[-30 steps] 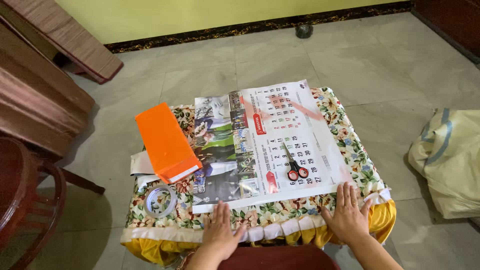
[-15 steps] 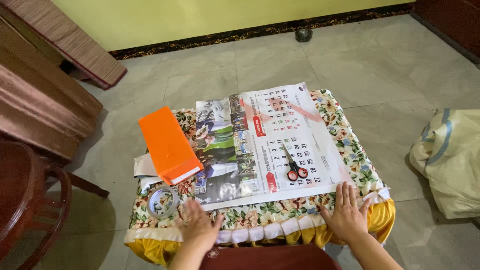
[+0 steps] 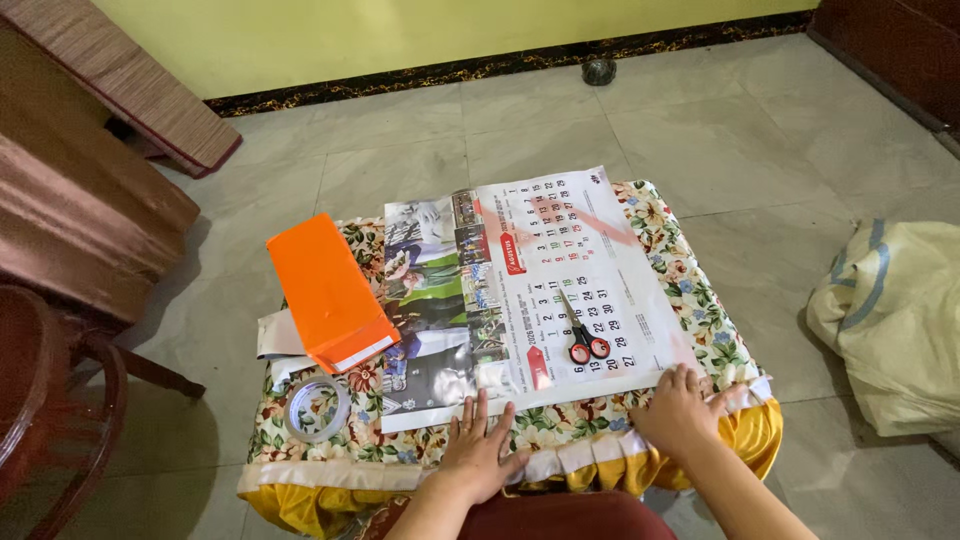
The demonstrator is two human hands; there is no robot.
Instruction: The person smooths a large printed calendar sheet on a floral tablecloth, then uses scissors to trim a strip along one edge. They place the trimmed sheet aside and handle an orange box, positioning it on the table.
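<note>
On calendar sheet edge, flat hands

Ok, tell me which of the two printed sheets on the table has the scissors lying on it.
The white calendar sheet, on the right. The red-handled scissors rest on its lower half. The photo-covered poster beside it carries no scissors, only the orange box at its left edge.

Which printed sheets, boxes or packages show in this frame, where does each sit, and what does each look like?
Calendar sheet: on the table's right half, white, red markings, scissors on it; right hand at its near corner.
Photo poster: left of the calendar, glossy, green and grey; left hand at its near edge.
Orange box: table's left, flat, rectangular.
White papers: under the box.
Sack: floor at right, cream, blue stripe.
</note>
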